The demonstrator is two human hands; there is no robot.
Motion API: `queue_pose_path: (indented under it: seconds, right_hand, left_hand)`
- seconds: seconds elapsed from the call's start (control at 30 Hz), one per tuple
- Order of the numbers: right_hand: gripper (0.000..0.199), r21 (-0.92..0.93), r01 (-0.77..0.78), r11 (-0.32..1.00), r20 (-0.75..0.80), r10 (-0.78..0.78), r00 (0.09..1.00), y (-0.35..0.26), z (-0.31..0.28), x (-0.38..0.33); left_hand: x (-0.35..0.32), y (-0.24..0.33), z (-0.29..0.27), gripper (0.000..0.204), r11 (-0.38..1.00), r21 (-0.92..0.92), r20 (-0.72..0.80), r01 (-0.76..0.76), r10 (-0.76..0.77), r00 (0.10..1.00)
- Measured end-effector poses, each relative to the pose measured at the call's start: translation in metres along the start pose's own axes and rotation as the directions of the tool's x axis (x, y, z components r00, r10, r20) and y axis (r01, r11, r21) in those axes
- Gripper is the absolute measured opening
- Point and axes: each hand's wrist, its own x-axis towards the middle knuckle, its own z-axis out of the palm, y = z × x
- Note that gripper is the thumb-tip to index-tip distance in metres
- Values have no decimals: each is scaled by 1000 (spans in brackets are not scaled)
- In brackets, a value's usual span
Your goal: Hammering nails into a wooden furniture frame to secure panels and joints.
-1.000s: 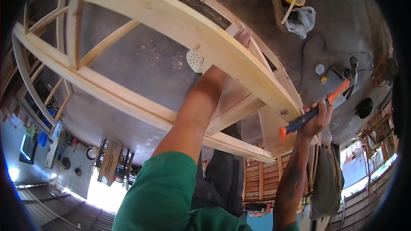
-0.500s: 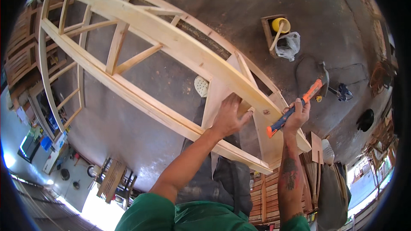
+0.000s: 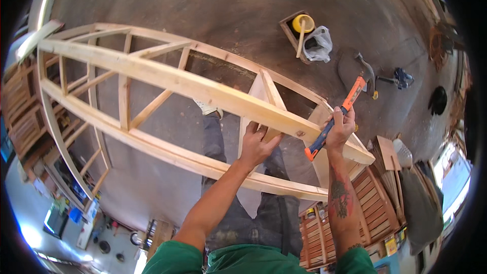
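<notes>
Left hand withdrew — one tool, one frame.

Extended forward from the lower edge, bent at the elbow and slanting up toward the right: left arm. Turned with its back to the viewer: left hand, with fingers pointing away from the trunk and thumb set apart to the right. Aligned nearly straight ahead, with a tattoo along the exposed side: right forearm. Curled into a closed grip: right hand. Spaced well apart: both wrists.
</notes>
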Motion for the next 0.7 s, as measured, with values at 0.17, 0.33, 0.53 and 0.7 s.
queue_pose_path:
  seconds: [0.17,0.33,0.53,0.7]
  right_hand:
    - [45,-4,-9,1000,-42,9,999,2,-2,-2]
    - [44,-30,-74,997,-36,73,997,-3,-1,-2]
    - [43,-7,-169,986,-16,169,985,-10,3,3]
    - [60,168,-204,965,-178,233,956,-11,7,-3]
  left_hand:
    - [-9,-8,8,43,723,-463,283,512,-427,859]
    - [30,9,-36,37,830,-18,573,558,-449,685]
    - [173,43,-90,23,937,-11,827,350,-188,530]
    - [316,-31,91,18,926,374,747,-58,-263,611]
